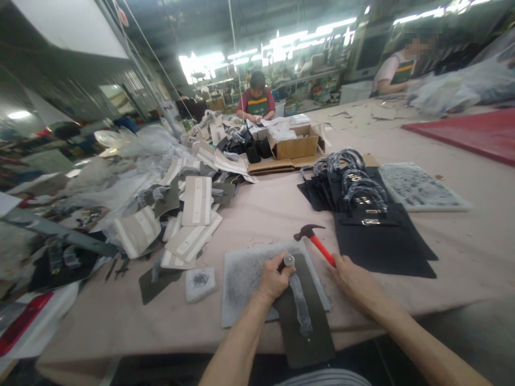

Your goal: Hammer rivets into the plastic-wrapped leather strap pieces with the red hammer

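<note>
Olive panel (316,300) pt. hidden; L grip (276,279) round metal-topped tool (289,261), lower end unseen; R grip (349,276) holds hammer (322,249).

One head-worn camera looks forward, down over the hands (276,277).

Strip lights (336,25) blown out at back; soft haze; edges stretched.

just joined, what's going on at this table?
The person's right hand grips a claw hammer by its red handle. The left hand holds a round, silver-topped piece over a dark olive panel. The panel lies partly on a smudged board, with a plastic-wrapped strip along it.
</note>
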A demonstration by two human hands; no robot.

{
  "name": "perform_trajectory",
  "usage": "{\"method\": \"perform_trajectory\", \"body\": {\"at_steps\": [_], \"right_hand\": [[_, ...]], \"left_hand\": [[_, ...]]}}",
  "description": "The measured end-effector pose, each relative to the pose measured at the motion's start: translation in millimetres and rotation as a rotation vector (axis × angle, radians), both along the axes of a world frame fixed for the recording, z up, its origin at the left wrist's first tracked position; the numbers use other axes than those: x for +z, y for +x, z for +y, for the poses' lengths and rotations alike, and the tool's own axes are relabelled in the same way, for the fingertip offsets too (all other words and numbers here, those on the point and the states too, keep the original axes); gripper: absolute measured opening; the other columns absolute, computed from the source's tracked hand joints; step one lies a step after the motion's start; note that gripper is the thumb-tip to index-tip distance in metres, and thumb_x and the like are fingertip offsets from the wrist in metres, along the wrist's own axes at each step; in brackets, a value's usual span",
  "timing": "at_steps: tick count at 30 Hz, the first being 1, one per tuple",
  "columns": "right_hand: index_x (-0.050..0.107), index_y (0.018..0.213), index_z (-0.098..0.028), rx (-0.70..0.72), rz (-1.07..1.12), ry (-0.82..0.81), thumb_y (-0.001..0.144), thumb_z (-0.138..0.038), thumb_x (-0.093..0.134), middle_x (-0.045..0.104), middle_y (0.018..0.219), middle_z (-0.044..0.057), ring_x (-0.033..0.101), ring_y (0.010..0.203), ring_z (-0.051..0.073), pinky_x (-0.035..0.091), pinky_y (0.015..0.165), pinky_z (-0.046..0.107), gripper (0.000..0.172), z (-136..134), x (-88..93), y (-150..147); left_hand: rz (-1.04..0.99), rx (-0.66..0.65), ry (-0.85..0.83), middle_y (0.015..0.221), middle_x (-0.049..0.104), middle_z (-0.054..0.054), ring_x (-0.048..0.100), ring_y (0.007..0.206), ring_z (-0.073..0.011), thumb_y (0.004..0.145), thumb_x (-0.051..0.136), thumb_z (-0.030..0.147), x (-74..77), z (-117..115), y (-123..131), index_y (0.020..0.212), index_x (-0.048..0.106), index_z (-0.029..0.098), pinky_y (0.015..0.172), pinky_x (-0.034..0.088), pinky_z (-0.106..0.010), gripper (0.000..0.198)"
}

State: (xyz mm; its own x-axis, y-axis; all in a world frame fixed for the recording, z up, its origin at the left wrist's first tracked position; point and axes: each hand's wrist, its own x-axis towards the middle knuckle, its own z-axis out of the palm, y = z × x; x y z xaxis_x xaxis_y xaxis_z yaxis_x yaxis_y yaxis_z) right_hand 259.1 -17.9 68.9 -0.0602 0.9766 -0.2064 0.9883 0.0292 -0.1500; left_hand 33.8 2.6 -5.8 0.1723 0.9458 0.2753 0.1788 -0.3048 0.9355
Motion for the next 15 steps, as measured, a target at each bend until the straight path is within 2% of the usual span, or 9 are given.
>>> {"method": "perform_trajectory", "body": {"at_steps": [2, 4, 6, 9, 12, 15], "right_hand": [[0.052, 0.129, -0.007, 0.042, 0.021, 0.167, 0.105, -0.028, 0.038, 0.060, 0.123, 0.023, 0.062, 0.108, 0.035, 0.045, 0.082, 0.041, 0.034, -7, -8.3, -17], [0.050, 0.134, -0.009, 0.103, 0.162, 0.273, 0.104, -0.035, 0.042, 0.059, 0.127, 0.021, 0.060, 0.114, 0.034, 0.048, 0.090, 0.044, 0.041, -25, -16.1, -39], [0.047, 0.140, -0.010, 0.159, 0.321, 0.217, 0.102, -0.036, 0.045, 0.062, 0.126, 0.020, 0.064, 0.108, 0.031, 0.052, 0.088, 0.041, 0.047, -47, -23.8, -63], [0.039, 0.147, -0.004, 0.188, 0.313, 0.026, 0.101, -0.022, 0.035, 0.066, 0.119, 0.022, 0.071, 0.094, 0.029, 0.055, 0.079, 0.037, 0.050, -70, -33.5, -90], [0.036, 0.149, -0.002, 0.140, 0.246, -0.053, 0.102, -0.018, 0.028, 0.071, 0.108, 0.019, 0.072, 0.092, 0.029, 0.055, 0.076, 0.036, 0.050, -77, -36.7, -97], [0.037, 0.150, -0.005, 0.092, 0.285, -0.046, 0.102, -0.022, 0.029, 0.072, 0.107, 0.017, 0.072, 0.094, 0.030, 0.054, 0.078, 0.037, 0.051, -76, -33.6, -92]], "left_hand": [[-0.024, 0.018, -0.030, 0.080, 0.062, 0.000, 0.056, 0.076, -0.0164, 0.080, 0.064, 0.024, 0.1, -1, 0, 0.088, 0.067, 0.017, 0.073, 0.044, -0.027, 0.010], [-0.042, 0.039, -0.073, 0.079, 0.064, 0.001, 0.056, 0.075, -0.0161, 0.079, 0.068, 0.026, 1.4, 0, 2, 0.087, 0.068, 0.017, 0.073, 0.045, -0.027, 0.012], [-0.095, 0.062, -0.136, 0.078, 0.066, 0.000, 0.058, 0.073, -0.0161, 0.075, 0.072, 0.028, 3.1, 3, 4, 0.085, 0.069, 0.016, 0.071, 0.047, -0.026, 0.016], [-0.297, 0.185, -0.256, 0.080, 0.070, -0.003, 0.063, 0.074, -0.0174, 0.071, 0.075, 0.033, 4.8, 10, 4, 0.088, 0.068, 0.015, 0.070, 0.050, -0.026, 0.026], [-0.478, 0.336, -0.304, 0.085, 0.072, -0.006, 0.067, 0.080, -0.0192, 0.073, 0.077, 0.040, 5.1, 13, -5, 0.092, 0.065, 0.014, 0.075, 0.052, -0.027, 0.034], [-0.435, 0.341, -0.243, 0.089, 0.072, -0.007, 0.069, 0.084, -0.0196, 0.077, 0.076, 0.041, 4.5, 3, -23, 0.097, 0.064, 0.013, 0.080, 0.054, -0.028, 0.037]]}}
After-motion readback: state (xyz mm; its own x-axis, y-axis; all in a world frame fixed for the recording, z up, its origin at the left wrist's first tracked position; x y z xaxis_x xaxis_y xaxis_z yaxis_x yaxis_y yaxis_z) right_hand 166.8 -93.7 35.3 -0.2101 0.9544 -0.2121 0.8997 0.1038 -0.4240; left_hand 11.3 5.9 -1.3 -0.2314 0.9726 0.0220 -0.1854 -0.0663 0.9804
